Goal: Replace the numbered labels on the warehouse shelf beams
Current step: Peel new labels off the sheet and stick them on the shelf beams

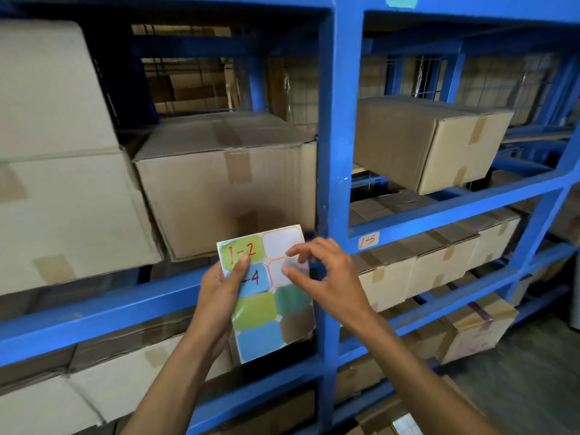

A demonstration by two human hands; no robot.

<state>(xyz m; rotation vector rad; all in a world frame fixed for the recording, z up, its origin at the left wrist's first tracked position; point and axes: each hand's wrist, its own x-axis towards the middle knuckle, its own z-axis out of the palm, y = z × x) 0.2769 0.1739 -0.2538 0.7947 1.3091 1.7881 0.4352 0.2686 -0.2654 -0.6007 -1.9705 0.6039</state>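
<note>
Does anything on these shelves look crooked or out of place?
Yes: the single cardboard box in the right bay sits skewed, one corner jutting past the blue beam. The 1-5 label below is stuck on slightly tilted.

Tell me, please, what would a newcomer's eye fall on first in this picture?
Probably the sheet of coloured stickers at the lower centre, gripped by the left hand, with red "1-2" written on its green label. The right hand picks at a blank white sticker beside it. Around them stand the blue steel shelf beams loaded with brown cardboard boxes.
</note>
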